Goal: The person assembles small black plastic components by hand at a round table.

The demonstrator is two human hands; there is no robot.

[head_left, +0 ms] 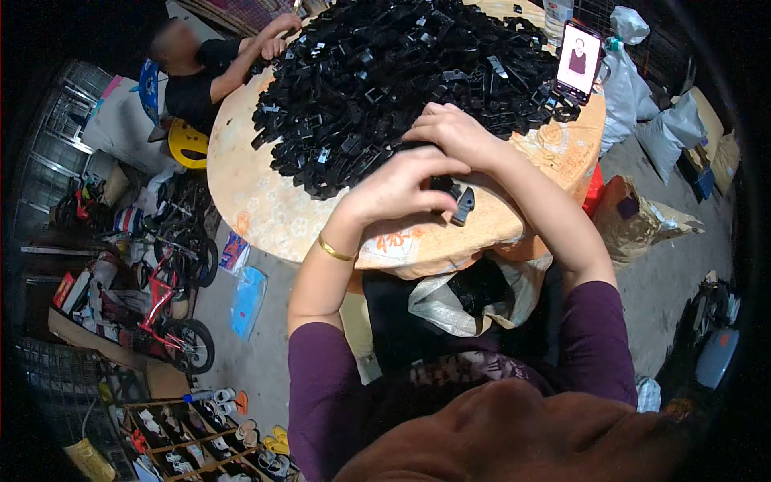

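A large heap of small black plastic parts (401, 68) covers most of the round table. My left hand (401, 186) is over the near edge of the heap, its thumb spread from the curved fingers, with black showing in the gap. Close to its thumb tip are a few loose black plastic pieces (463, 207). Just beyond, my right hand (454, 135) rests on the heap with its fingers bent and close together. Its thumb is hidden, and whatever those fingers grip cannot be made out.
A peach patterned cloth (265, 210) covers the table. At the right rim stands a lit phone (578, 60). Below the near edge hangs an open whitish sack (438, 305). Another person (193, 76) sits at the far left, hands by the heap. Bicycles (165, 289) stand on the left.
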